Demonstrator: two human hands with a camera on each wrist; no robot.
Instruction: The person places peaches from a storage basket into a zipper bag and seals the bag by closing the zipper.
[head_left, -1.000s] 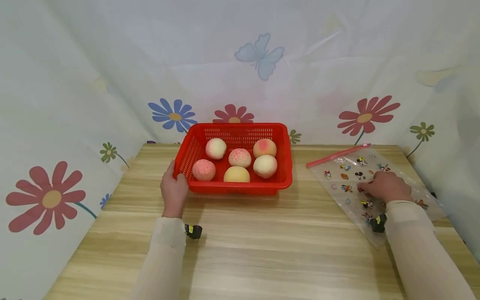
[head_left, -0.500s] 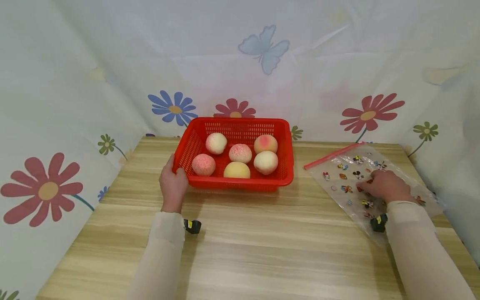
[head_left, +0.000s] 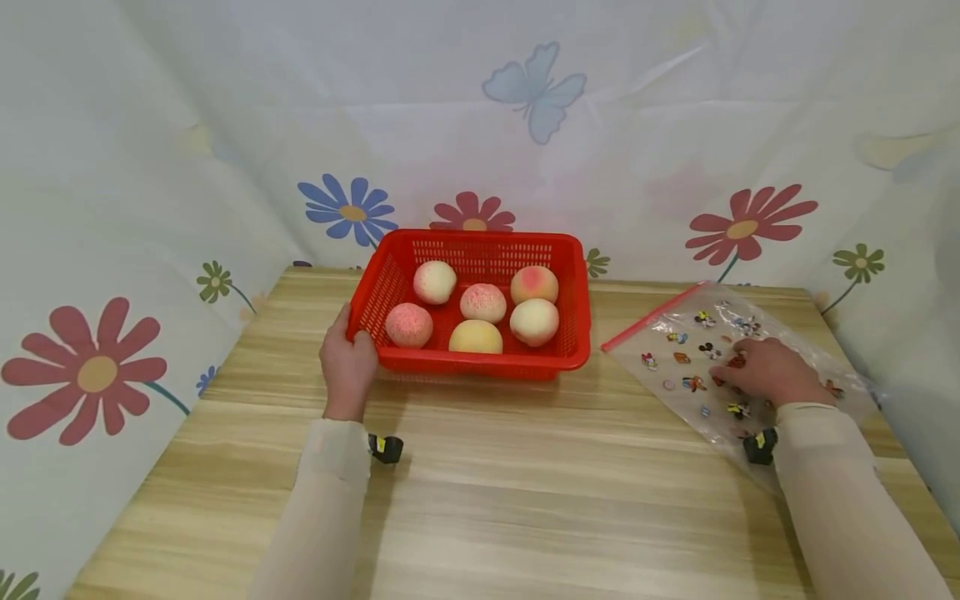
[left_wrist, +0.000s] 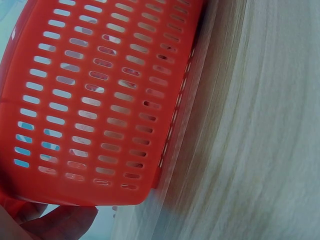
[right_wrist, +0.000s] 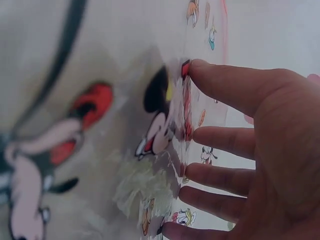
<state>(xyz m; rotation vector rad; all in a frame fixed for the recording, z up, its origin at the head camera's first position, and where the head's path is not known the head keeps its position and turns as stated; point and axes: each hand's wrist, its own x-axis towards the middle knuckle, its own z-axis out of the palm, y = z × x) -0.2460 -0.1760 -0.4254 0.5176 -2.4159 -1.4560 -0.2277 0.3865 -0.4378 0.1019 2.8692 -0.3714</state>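
Here, at ten o'clock on the desk (head_left: 480, 483), the left hand (head_left: 348, 367) grips the red basket's (head_left: 480, 242) near-left corner; five peaches (head_left: 483, 303) sit inside. At three o'clock, the right hand (head_left: 772, 372) presses straight fingers, seemingly flat, on a clear cartoon-printed bag (head_left: 675, 367). Next, the bag likely needs lifting open.

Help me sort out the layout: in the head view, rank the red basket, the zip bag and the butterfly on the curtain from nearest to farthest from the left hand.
1. Red basket: gripped at its left end by the left hand.
2. Zip bag: on the table, right side.
3. Butterfly: high on the back curtain.
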